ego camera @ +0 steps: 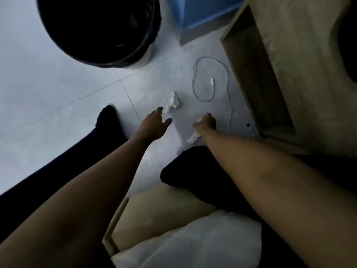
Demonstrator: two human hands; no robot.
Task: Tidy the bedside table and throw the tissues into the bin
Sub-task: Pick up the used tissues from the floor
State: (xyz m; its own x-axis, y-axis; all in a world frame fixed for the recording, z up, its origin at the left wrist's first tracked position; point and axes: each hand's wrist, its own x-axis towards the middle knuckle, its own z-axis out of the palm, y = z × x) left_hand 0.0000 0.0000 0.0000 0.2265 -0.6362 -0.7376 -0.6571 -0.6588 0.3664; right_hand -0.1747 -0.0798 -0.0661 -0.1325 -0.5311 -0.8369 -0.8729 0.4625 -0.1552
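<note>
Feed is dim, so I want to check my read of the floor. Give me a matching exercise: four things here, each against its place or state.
1. bin
2. cable
3. crumpled tissue
4. right hand

A. closed on a tissue
B. coiled on the tiles beside the bedside table
C. just beyond the left hand fingertips
D. top left, black liner

Pairs: 1-D, 2-B, 3-C, 4-A

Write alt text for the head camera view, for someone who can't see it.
Two bare arms reach down to a pale tiled floor: the left hand spreads open toward a crumpled tissue, the right hand is closed on another tissue. A black bin stands beyond, a white cable loops beside a wooden bedside table.
</note>
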